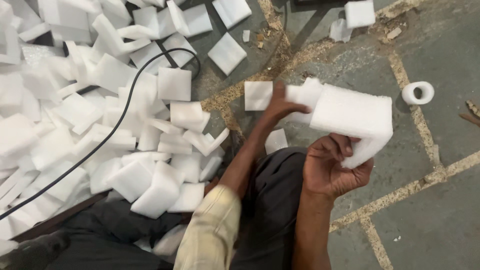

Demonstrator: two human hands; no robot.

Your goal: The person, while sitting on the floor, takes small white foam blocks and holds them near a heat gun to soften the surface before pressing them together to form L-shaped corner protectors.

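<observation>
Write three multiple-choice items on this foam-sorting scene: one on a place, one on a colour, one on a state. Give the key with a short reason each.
1. Where does the heap of foam pieces lie?
A. to the picture's left of the hands
B. on a shelf above the hands
C. inside a closed box

2. What colour is the cable that runs across the heap?
A. red
B. black
C. yellow

3. How is the stack of foam pieces held?
A. it lies untouched on the floor
B. it hangs from a hook
C. the right hand grips it from below while the left hand touches its end

Key: 1 A, the heap covers the picture's left side on the floor. 2 B, the cable is a dark line over white foam. 3 C, the right hand's fingers curl around the stack's lower edge, and the left hand rests at its left end.
</observation>
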